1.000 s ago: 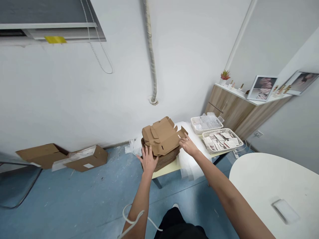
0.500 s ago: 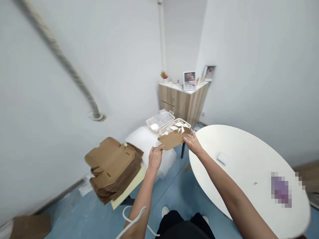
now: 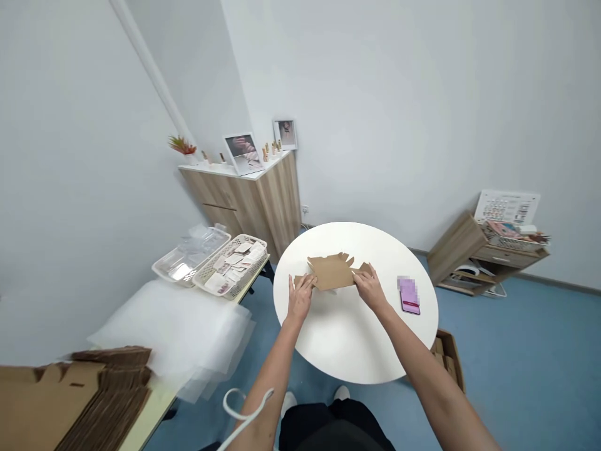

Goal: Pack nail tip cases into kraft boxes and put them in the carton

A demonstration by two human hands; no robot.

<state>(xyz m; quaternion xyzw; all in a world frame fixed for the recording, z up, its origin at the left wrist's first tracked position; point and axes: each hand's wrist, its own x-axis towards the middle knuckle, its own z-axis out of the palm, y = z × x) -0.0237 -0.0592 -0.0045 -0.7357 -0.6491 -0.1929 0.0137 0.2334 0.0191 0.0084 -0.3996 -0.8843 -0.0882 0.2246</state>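
A flat brown cardboard box blank (image 3: 332,271) lies over the far half of a round white table (image 3: 347,338). My left hand (image 3: 299,299) grips its left flap, fingers closed on the edge. My right hand (image 3: 370,288) holds its right flap the same way. A stack of the same flat blanks (image 3: 70,401) sits at the lower left on a side table.
A purple phone (image 3: 409,295) lies on the round table right of my right hand. Two white baskets (image 3: 213,266) and clear plastic sheets (image 3: 173,326) cover the side table. A wooden cabinet (image 3: 246,197) stands behind. A low shelf (image 3: 483,250) is at right, a box (image 3: 448,357) on the floor.
I have turned right from the stack. Both hands carried one blank from above the baskets over to the round white table, where it now lies flat.
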